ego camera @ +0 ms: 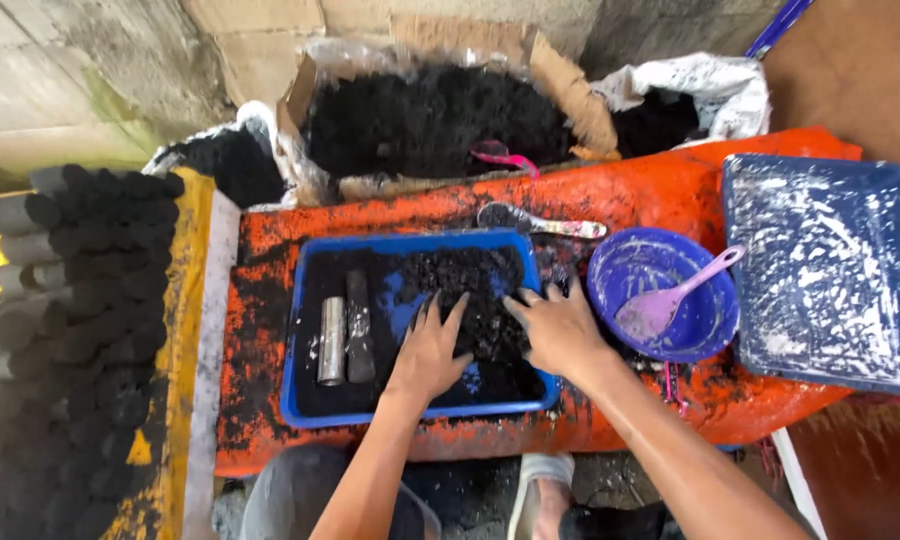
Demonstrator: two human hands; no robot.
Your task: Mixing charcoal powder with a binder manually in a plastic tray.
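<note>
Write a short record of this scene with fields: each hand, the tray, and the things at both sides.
left hand: fingers spread, pressing the black crumbly powder
right hand: flat on the same powder, at the tray edge
tray: shallow blue plastic tray with a short metal tube inside
right side: round blue bowl with a pink plastic spoon
left side: stacked black cylinder briquettes

A low table (pixel 670 190) covered in orange sheeting, smeared with black powder, is seen from above. A blue tray (pixel 300 300) is set on its middle. To the right of the tray, a purple bowl (pixel 705 325) is placed, and further right a large blue tray (pixel 830 270) streaked with white. Just behind the blue tray, a dirty spoon (pixel 535 220) is laid flat.
</note>
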